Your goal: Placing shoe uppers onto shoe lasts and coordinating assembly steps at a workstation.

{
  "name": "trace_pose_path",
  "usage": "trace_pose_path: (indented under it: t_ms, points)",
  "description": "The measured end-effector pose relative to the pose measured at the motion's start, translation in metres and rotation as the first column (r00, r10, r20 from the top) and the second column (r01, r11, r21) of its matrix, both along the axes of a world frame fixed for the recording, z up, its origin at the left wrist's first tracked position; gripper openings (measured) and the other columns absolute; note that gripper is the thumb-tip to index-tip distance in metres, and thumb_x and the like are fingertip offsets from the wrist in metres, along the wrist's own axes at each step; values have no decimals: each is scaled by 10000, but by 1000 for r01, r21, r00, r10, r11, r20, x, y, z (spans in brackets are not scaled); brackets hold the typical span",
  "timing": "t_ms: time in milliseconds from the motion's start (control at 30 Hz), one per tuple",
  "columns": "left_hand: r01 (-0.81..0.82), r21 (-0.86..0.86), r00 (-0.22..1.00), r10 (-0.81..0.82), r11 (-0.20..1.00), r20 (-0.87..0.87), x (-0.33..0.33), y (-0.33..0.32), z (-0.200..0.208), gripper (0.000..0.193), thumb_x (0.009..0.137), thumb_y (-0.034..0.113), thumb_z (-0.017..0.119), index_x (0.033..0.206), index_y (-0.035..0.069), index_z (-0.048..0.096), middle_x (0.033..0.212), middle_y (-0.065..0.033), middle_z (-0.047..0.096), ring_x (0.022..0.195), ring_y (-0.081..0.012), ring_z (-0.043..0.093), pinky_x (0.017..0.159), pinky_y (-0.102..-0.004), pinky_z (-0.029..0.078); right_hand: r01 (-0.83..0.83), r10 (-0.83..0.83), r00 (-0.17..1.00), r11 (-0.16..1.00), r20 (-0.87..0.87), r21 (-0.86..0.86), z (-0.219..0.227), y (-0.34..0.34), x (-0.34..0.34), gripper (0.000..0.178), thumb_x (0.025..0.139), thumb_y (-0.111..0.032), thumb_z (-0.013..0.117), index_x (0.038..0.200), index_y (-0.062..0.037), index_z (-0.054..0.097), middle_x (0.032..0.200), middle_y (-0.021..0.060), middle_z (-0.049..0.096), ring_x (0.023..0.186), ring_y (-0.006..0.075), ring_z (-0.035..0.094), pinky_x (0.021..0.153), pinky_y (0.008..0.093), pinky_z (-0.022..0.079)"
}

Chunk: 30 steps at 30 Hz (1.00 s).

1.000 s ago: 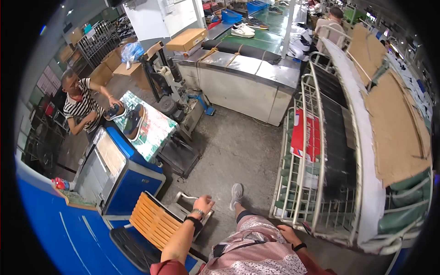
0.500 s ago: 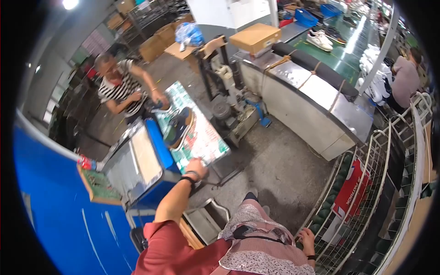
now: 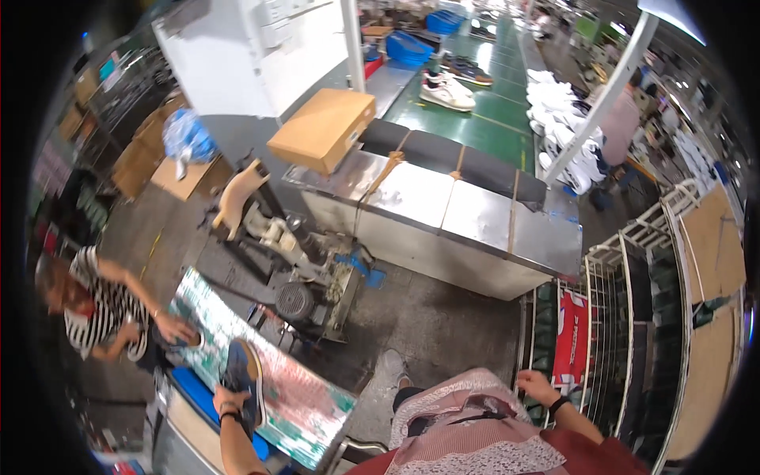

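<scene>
My left hand (image 3: 229, 398) is closed round the heel end of a dark shoe (image 3: 247, 366) with a brown part and a pale sole. The shoe lies on a worn green, white and red board (image 3: 305, 396) to my left. A second shoe may be pressed beside it; I cannot make that out. My right hand (image 3: 538, 386) hangs by the wire rack at my right, fingers loosely apart, with nothing in it. At the board's far end a co-worker's hand (image 3: 172, 326) rests by another dark shoe (image 3: 192, 340).
A machine with a motor (image 3: 294, 301) stands beyond the board. Past it runs a metal-topped conveyor end (image 3: 475, 210) carrying a cardboard box (image 3: 323, 131). White shoes (image 3: 447, 93) sit on the green belt (image 3: 499, 119). To my right is a white wire rack (image 3: 609, 317). The co-worker (image 3: 95, 301) stands left.
My left hand has moved from the board's near edge onto the shoe and gripped it. My view has swung right, and my right hand has come up slightly beside the rack.
</scene>
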State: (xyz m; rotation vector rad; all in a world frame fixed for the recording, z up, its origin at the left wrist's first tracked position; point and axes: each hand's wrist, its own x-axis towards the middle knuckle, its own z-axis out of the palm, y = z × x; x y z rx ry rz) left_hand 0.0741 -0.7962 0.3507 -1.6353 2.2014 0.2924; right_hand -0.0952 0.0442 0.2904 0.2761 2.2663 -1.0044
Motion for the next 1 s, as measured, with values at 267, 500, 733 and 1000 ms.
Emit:
trace_pose_path:
  t_ms: [267, 500, 733, 1000]
  points:
    - [26, 61, 998, -30, 998, 62, -30, 44, 19, 613, 614, 616, 844, 874, 62, 808, 961, -174, 772, 960, -336, 740, 854, -423, 570, -92, 94, 994, 995, 62, -42, -5, -69, -143, 396, 927, -145, 673, 1261, 64, 627, 1097, 116, 715, 926, 197, 688, 809, 340, 553]
    - [-3, 305, 841, 167, 952, -515, -158, 174, 85, 725, 691, 622, 861, 505, -15, 570, 512, -70, 570, 497, -135, 488, 506, -379, 403, -282, 381, 908, 862, 171, -421, 19, -262, -322, 393, 974, -193, 658, 1327, -34, 595, 1135, 72, 709, 938, 123, 657, 782, 256, 512]
    - [52, 364, 412, 312, 930, -856, -314, 263, 183, 600, 754, 420, 889, 1031, -78, 699, 844, -129, 737, 745, -153, 683, 723, -318, 556, -568, 749, 654, 580, 107, -583, 97, -399, -420, 429, 1042, -283, 576, 1398, -45, 546, 1236, 112, 679, 1094, 193, 658, 907, 349, 537]
    - [471, -503, 409, -684, 725, -604, -399, 332, 222, 662, 649, 212, 839, 1260, 60, 636, 1203, -106, 695, 1066, -306, 642, 814, -415, 513, 332, 724, 197, 585, 661, -740, 149, -400, -443, 729, 990, -599, 523, 1495, -77, 461, 1433, 142, 573, 1219, 281, 622, 1004, 439, 542]
